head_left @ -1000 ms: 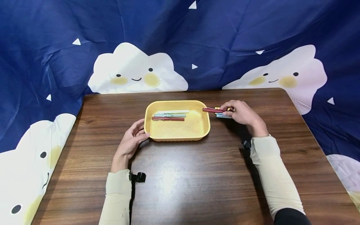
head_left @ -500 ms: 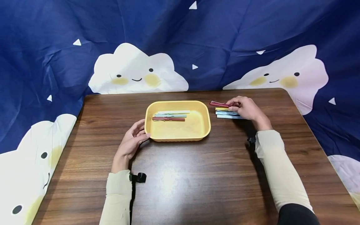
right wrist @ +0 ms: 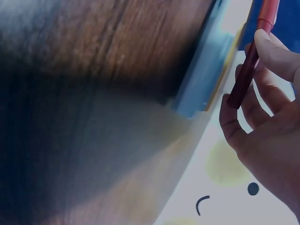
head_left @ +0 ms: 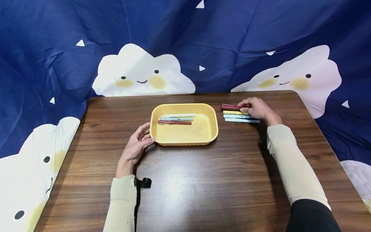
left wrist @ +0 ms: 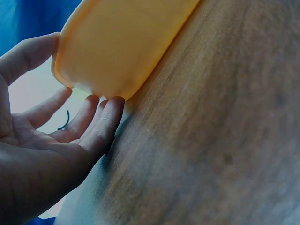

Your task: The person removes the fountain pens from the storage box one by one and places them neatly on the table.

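Pinched between the right hand's (head_left: 256, 108) thumb and fingers is a dark red pen (head_left: 229, 107) with a wire clip. It lies parallel to and just behind a row of pens: a yellow pen (head_left: 230, 112), a blue pen (head_left: 234, 116) and a light blue pen (head_left: 240, 120). In the right wrist view the red pen (right wrist: 244, 79) runs along the fingertips. The left hand (head_left: 136, 145) rests at the left end of a yellow tray (head_left: 185, 142), thumb at the front corner. Its loosely bent fingers (left wrist: 105, 124) touch the outer wall in the left wrist view.
Inside the tray, towards its left, lie a white pen (head_left: 182, 115), a pale blue-green pen (head_left: 178, 119) and another dark red pen (head_left: 179, 123). A brown wooden table (head_left: 203, 187) carries everything. Behind it hangs a blue cloth (head_left: 214, 38) with white clouds.
The right hand has carried the dark red pen away from the tray's right rim, back and to the right, down behind the yellow pen. Left hand and tray have stayed put.
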`<state>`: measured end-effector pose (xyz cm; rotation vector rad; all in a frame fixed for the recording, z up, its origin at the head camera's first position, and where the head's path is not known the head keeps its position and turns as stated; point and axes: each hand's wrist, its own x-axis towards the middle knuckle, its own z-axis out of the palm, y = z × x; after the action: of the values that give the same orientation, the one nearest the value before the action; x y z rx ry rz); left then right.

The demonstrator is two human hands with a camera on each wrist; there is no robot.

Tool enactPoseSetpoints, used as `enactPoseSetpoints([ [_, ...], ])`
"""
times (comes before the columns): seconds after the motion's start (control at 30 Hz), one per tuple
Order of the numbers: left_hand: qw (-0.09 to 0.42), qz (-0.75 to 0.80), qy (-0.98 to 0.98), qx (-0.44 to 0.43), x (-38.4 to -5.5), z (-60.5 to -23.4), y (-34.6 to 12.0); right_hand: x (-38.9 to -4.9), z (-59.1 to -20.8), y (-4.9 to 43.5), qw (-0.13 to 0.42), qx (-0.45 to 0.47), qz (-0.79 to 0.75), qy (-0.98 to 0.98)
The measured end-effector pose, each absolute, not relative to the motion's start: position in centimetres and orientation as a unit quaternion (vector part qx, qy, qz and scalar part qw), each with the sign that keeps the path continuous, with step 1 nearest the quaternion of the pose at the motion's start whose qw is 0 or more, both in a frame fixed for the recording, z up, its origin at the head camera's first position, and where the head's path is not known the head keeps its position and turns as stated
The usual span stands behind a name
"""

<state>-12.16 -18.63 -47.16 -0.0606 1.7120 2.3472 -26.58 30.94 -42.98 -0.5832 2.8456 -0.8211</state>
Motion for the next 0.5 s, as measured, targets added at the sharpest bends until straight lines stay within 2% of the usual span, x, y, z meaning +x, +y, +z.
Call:
enactPoseSetpoints([
  [0.2, 0.118, 0.801, 0.586, -0.017, -12.08, -47.05, -18.74, -27.39, -43.64, 31.43, 0.096, -0.155, -0.289, 0.940],
  [0.5, 0.118, 0.801, 0.587, -0.018, -12.04, -46.99, -18.79, -27.70, -43.86, 31.66, 0.126, -0.157, -0.296, 0.934],
])
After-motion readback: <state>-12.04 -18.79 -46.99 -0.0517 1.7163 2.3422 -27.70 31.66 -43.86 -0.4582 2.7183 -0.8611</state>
